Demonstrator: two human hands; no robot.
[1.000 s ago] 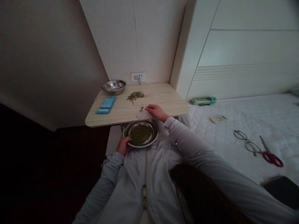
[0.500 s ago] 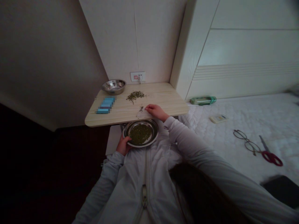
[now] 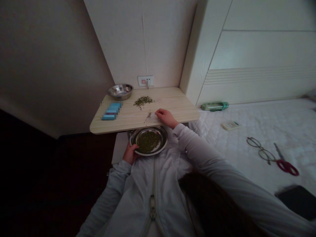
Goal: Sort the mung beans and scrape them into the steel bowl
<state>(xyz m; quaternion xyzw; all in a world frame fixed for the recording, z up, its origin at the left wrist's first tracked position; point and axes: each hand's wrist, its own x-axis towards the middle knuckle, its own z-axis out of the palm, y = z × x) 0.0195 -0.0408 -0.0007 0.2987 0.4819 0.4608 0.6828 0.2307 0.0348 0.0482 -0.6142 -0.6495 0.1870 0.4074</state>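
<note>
My left hand (image 3: 130, 154) grips the left rim of a round steel bowl (image 3: 161, 148), thumb over the edge. Small green bits, like dried leaves or seeds, cover the bowl's bottom; the bowl is at my lap, just below the table's front edge. Over the tabletop my right hand (image 3: 167, 118) has its fingers pinched together; anything between them is too small to make out. Beside its fingertips lies a small pile of dark bits (image 3: 149, 115) on a pale, thin patch. Farther back on the table is a larger loose heap of green bits (image 3: 143, 101).
On the wooden table (image 3: 172, 98) stand another steel bowl (image 3: 120, 92) and a blurred blue object (image 3: 112, 111). On the bed at right lie a green bottle (image 3: 214, 106), a pale remote (image 3: 231, 125), glasses (image 3: 266, 155), red-handled scissors (image 3: 286, 166) and a dark flat object (image 3: 298, 200).
My right hand has shifted slightly right and away from me, its fingertips a little farther from the small dark pile. The left hand and bowl have stayed put.
</note>
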